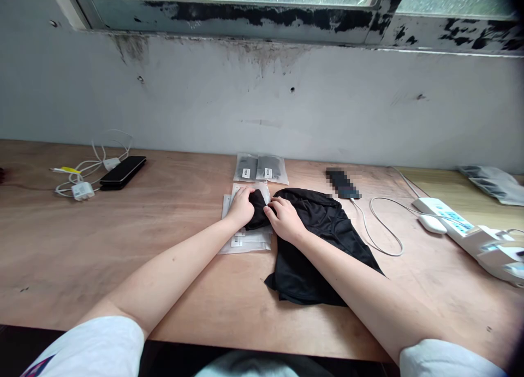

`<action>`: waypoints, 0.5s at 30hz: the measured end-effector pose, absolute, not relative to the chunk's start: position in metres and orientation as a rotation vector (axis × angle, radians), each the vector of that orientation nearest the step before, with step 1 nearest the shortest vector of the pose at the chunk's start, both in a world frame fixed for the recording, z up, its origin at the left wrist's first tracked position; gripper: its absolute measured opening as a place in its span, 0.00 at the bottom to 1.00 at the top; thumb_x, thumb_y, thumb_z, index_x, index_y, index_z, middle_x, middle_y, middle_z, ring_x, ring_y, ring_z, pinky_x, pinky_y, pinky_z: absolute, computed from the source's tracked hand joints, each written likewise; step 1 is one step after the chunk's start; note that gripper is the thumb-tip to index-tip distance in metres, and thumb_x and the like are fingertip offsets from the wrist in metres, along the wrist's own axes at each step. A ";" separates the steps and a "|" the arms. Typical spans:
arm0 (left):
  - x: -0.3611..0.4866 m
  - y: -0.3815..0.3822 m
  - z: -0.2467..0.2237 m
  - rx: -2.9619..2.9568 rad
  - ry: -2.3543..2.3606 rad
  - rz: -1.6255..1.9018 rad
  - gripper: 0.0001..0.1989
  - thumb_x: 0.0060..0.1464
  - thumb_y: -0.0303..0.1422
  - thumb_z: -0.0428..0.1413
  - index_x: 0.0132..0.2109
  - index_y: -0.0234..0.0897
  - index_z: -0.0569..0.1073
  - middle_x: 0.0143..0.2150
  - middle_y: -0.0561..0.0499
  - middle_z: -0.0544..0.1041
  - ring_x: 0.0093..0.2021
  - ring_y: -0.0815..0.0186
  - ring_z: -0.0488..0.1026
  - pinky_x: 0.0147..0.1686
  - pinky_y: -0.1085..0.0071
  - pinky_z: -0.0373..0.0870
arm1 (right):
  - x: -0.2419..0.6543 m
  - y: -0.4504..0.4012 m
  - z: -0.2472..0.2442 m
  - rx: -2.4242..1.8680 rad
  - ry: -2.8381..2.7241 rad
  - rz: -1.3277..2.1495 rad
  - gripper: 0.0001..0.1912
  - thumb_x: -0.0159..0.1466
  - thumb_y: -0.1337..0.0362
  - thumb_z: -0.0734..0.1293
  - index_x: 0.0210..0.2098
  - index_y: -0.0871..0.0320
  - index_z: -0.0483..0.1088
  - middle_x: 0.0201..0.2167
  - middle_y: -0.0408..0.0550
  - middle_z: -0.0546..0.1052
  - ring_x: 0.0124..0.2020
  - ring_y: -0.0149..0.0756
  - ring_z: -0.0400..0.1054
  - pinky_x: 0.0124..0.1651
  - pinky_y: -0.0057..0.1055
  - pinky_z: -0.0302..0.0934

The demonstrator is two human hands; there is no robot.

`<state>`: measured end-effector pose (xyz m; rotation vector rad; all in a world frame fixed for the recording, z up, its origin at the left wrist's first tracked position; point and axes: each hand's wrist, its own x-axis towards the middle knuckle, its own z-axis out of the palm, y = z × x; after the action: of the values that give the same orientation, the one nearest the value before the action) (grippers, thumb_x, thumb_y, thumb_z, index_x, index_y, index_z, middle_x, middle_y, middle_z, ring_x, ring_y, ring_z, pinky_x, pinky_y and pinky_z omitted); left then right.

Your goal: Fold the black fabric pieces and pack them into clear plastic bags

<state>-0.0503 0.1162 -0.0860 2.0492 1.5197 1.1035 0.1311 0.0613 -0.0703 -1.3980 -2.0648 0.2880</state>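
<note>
Between my hands is a small folded black cloth (257,212), lying over clear plastic bags with white labels (251,241). My left hand (242,207) grips its left side, fingers together. At its right edge, my right hand (285,217) has its fingers pressed together on the cloth's side. A larger black garment (311,273) is spread on the table to the right, partly under my right hand and forearm. Two packed clear bags with dark contents (272,168) lie side by side behind my hands.
On the wooden table (123,246), a black case (123,172) and white cables with a charger (83,190) lie left. At right are a phone (343,183) with its cable, a white power strip (446,216) and another plastic bag (497,185). A wall stands behind.
</note>
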 end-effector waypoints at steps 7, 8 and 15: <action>-0.052 0.112 -0.078 1.936 1.435 1.251 0.28 0.40 0.15 0.46 0.47 0.37 0.75 0.53 0.46 0.77 0.58 0.59 0.72 0.63 0.56 0.67 | 0.131 0.060 -0.069 -1.439 -2.110 0.296 0.26 0.66 0.41 0.64 0.47 0.55 0.77 0.61 0.58 0.70 0.64 0.58 0.58 0.64 0.55 0.53; -0.051 0.111 -0.077 1.899 1.412 1.256 0.27 0.41 0.15 0.46 0.48 0.37 0.75 0.53 0.46 0.77 0.58 0.59 0.73 0.63 0.56 0.67 | 0.132 0.061 -0.069 -1.446 -2.095 0.323 0.26 0.64 0.39 0.65 0.45 0.55 0.77 0.61 0.58 0.70 0.63 0.59 0.59 0.63 0.55 0.53; -0.044 0.103 -0.075 1.903 1.172 1.238 0.27 0.52 0.19 0.47 0.58 0.36 0.69 0.64 0.44 0.71 0.64 0.61 0.68 0.66 0.60 0.64 | 0.139 0.069 -0.066 -1.359 -1.876 0.593 0.18 0.53 0.50 0.75 0.28 0.55 0.69 0.56 0.54 0.73 0.58 0.55 0.62 0.60 0.50 0.56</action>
<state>-0.0442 0.1025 -0.0746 1.9030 1.1722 1.2384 0.1389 0.0688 -0.0659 -1.3595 -1.8764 0.5934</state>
